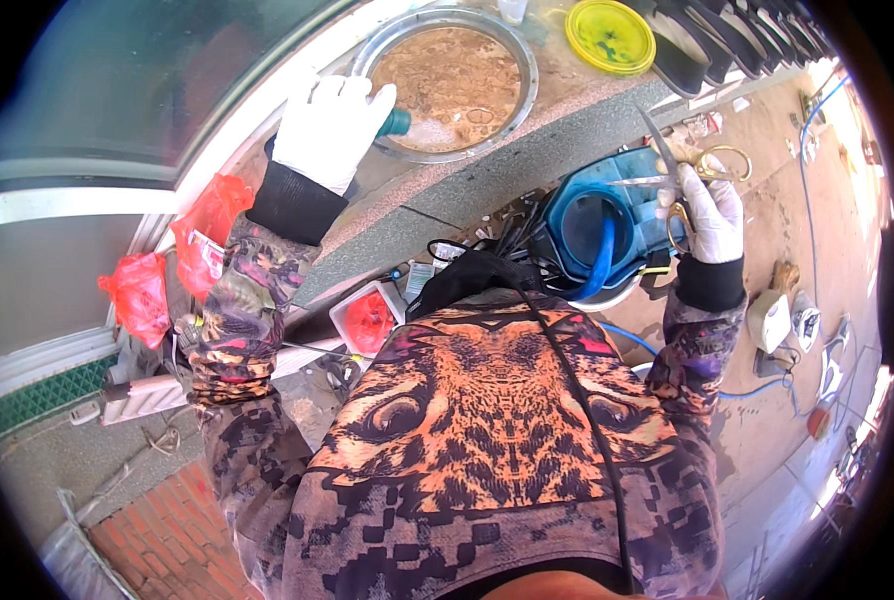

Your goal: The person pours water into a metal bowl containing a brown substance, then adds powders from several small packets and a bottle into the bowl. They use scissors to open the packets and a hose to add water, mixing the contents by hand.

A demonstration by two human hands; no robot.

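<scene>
My left hand (331,135), in a white glove, grips a green bottle (394,123) whose neck points right over a round metal basin (528,82). The glove hides most of the bottle. Whitish foam (428,133) lies near its mouth, on the mottled brown inside of the basin. On the other side, my gloved right hand (706,206) holds a pair of scissors (668,161) with gold-coloured handles; their blades are spread apart. Below these blades is a blue plastic container (556,221) with a round opening and a thick blue tube (603,255).
A yellow lid (610,36) with green stains and a row of dark shoe-like pieces (687,49) lie on the stone ledge (492,169). Red plastic bags (138,300) hang by the window at left. A blue hose (808,172) crosses the ground at right.
</scene>
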